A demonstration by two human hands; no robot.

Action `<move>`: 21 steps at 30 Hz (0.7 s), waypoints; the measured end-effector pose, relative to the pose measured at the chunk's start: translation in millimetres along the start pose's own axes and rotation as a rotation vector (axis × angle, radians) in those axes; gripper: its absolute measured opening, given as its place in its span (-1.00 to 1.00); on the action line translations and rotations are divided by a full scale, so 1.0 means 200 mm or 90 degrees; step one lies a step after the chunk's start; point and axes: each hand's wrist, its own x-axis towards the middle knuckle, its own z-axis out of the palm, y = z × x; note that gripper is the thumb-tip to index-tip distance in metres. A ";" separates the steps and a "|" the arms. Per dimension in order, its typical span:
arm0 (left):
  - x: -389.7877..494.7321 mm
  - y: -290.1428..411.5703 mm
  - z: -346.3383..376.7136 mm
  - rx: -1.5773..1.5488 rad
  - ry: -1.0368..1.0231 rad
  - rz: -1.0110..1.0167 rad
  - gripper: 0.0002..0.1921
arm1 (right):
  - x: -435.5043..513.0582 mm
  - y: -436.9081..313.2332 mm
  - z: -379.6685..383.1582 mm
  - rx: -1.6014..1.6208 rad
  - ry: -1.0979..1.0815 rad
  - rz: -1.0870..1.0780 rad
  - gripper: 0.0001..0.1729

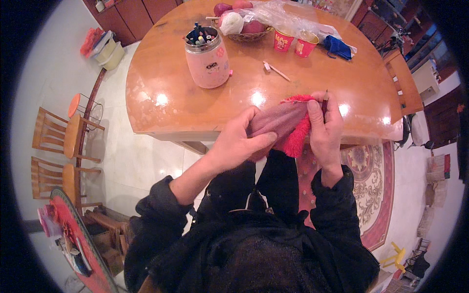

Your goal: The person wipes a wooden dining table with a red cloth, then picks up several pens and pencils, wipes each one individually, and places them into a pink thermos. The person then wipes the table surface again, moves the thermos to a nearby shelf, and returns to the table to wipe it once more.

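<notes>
My left hand grips a mauve knit cloth at its left end, thumb on top. At the cloth's right end, my right hand pinches the edge between thumb and fingers. Bright red shaggy pile shows along that edge and hangs below it. A dark, thin pencil is also tucked in my right hand, its tip pointing up. The cloth is held in the air over the near edge of the wooden table. Its underside is mostly hidden.
A pink canister holds several pens. Beyond my hands lie a small white block and a thin wooden stick. Farther back are a wicker basket, two red paper cups and a blue cloth pouch.
</notes>
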 end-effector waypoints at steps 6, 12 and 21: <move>-0.04 -0.07 -0.21 0.084 -0.171 -0.099 -0.68 | 0.02 0.06 -0.05 0.063 0.028 0.022 -0.84; -0.11 -0.08 -0.17 -0.018 -0.061 0.208 -0.62 | 0.05 0.07 0.10 0.164 0.007 0.143 -0.85; 0.01 -0.24 0.03 -1.006 -0.135 -0.059 -0.49 | 0.07 0.14 0.02 0.147 0.069 0.245 -0.64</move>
